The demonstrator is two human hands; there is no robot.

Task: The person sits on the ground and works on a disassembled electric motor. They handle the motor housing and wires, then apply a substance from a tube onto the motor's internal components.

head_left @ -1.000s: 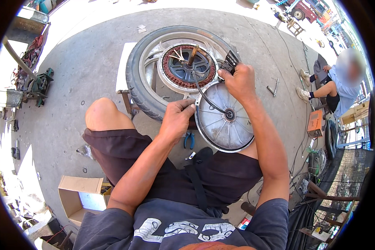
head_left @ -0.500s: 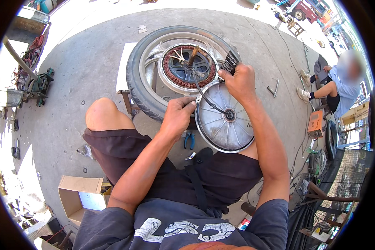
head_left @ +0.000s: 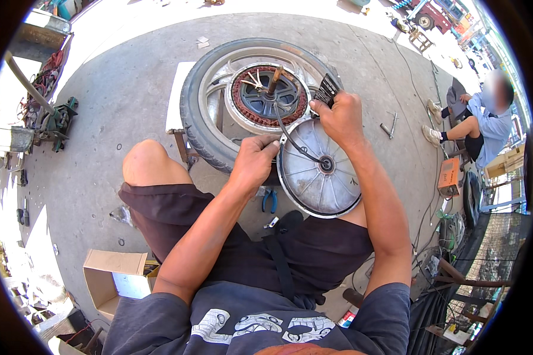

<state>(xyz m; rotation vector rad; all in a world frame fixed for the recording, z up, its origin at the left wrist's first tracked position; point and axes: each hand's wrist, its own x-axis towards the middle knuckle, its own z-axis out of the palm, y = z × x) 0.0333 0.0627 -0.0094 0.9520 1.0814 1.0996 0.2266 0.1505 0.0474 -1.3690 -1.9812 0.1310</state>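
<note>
A wheel with grey tyre (head_left: 192, 118) lies on a low stand, its hub open, showing a copper-coloured winding ring (head_left: 241, 97), an upright shaft (head_left: 276, 77) and loose pale wires. A round metal hub cover (head_left: 311, 186), threaded by a black cable (head_left: 290, 137), leans over my right thigh against the wheel. My left hand (head_left: 254, 160) pinches the cover's left rim. My right hand (head_left: 343, 118), fingers closed, holds a flat black item with white print (head_left: 326, 86), possibly a tube, at the cover's upper edge. Blue-handled pliers (head_left: 269, 202) lie on the floor below the wheel.
A seated person (head_left: 485, 130) is at the right beside an orange box (head_left: 447, 177) and cables. A green metal machine (head_left: 59, 130) stands at the left. An open cardboard box (head_left: 103, 278) sits at lower left. An L-shaped tool (head_left: 389, 127) lies right of the wheel.
Both hands keep almost the same grip and place; the cover and wheel have barely shifted. The seated person at the right has turned their head.
</note>
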